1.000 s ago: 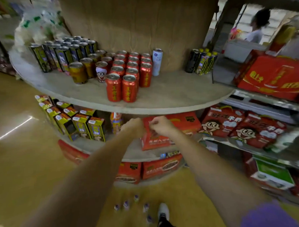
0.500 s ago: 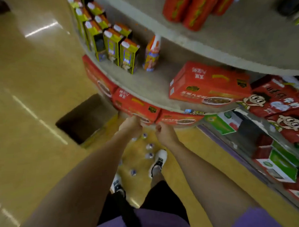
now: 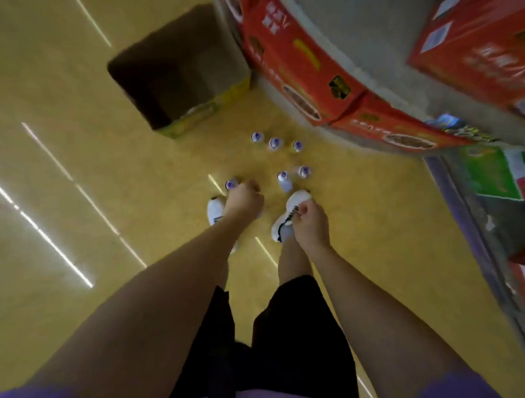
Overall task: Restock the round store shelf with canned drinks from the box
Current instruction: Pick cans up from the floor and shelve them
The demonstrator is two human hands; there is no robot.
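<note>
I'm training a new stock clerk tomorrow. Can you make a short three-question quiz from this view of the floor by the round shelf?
1. True or false: the open brown cardboard box stands on the yellow floor beside the round shelf.
2. How many small white cans with purple tops stand uncovered on the floor?
A. two B. six C. ten
3. Fill in: the left hand and right hand have curled fingers and hold ____.

Key: 1 true; 2 B; 3 nothing.

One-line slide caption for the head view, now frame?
Both hands, left and right, reach down toward cans standing on the floor beside an open cardboard box.
</note>
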